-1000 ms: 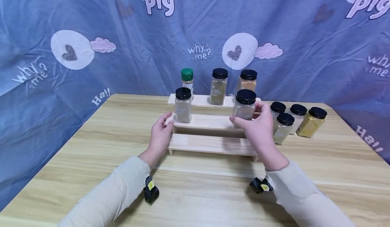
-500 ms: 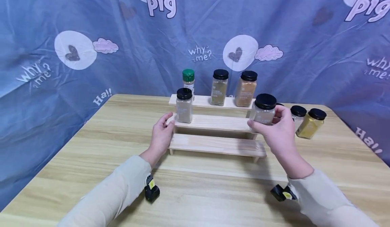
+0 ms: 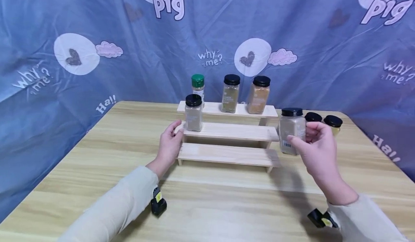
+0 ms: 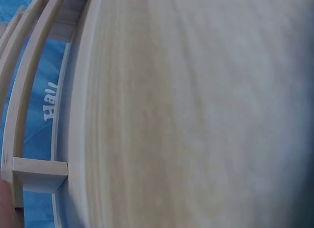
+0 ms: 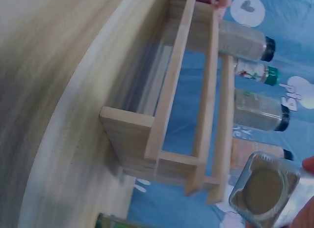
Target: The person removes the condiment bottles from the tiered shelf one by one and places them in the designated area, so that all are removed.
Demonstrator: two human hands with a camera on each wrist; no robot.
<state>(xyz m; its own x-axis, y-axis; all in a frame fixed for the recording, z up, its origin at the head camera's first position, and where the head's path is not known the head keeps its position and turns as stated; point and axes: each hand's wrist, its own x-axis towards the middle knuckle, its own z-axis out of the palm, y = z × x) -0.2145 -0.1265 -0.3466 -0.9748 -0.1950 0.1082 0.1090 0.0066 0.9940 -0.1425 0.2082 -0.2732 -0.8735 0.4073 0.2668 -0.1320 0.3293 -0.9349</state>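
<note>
My right hand grips a clear square spice jar with a black lid and greyish-brown powder, held in the air just right of the wooden three-step rack. In the right wrist view the base of this jar faces the camera. My left hand holds the left end of the middle step, close to a jar of greyish powder standing there. On the top step are a green-capped bottle, a jar of olive-green powder and a jar of orange powder.
Behind my right hand stand jars with black lids, among them one lid and a yellow-filled jar, both partly hidden. The wood-grain table ends at a blue printed curtain.
My right hand has carried the spice jar rightward from above the middle step and down past the rack's right end. The left hand stays at the rack's left end.
</note>
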